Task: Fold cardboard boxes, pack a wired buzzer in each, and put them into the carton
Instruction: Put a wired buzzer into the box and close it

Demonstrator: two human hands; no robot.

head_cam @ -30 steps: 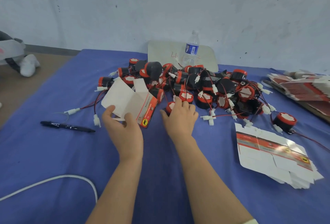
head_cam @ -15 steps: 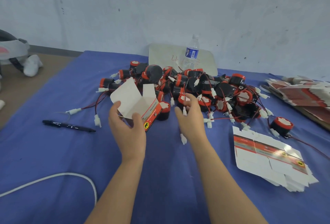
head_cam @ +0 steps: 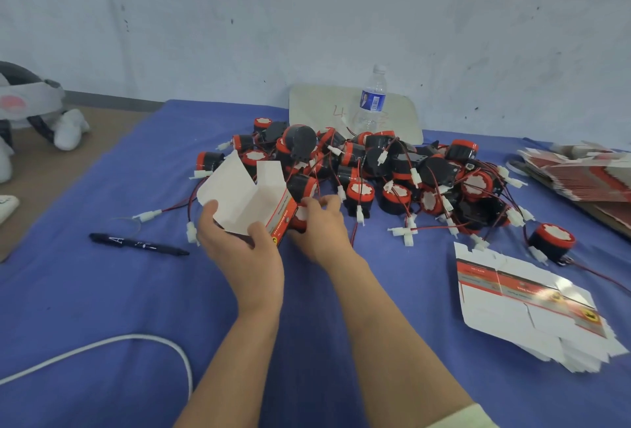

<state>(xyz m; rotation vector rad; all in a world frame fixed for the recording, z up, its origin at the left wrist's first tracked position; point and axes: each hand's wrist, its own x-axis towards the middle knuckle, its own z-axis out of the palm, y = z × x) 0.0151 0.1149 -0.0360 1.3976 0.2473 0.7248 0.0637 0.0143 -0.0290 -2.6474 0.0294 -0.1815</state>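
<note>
**Open box in the left hand, one buzzer in the right**

A blue-covered table (head_cam: 102, 291) fills most of the view. From the centre out to 2 o'clock, a heap of black-and-red wired buzzers (head_cam: 392, 168) sprawls across it, with red leads and white plugs trailing out of it on every side. At 4 o'clock lies a fanned stack of flat box blanks (head_cam: 522, 311), white with a red printed band. A second stack of blanks (head_cam: 587, 175) sits at 3 o'clock, at the table's edge. A white board (head_cam: 321, 110) leans against the wall at 12 o'clock, and a clear water bottle (head_cam: 372, 103) stands upright in front of it.

Just left of centre, the left hand (head_cam: 246, 250) grips a folded cardboard box (head_cam: 246, 195). The thumb is on the near wall, the fingers are curled round the far-left corner, and the white flaps stand open upward. The right hand (head_cam: 321, 226), at centre, has its fingers curled round a single buzzer (head_cam: 301, 217). It holds this just beside the box's red printed side, at the near edge of the heap.

A white cable (head_cam: 102, 342) curves across the cloth at 8 o'clock. A black marker (head_cam: 136, 243) lies at 9 o'clock. One loose buzzer (head_cam: 551, 240) sits apart from the heap at 3 o'clock, near the blanks.
</note>
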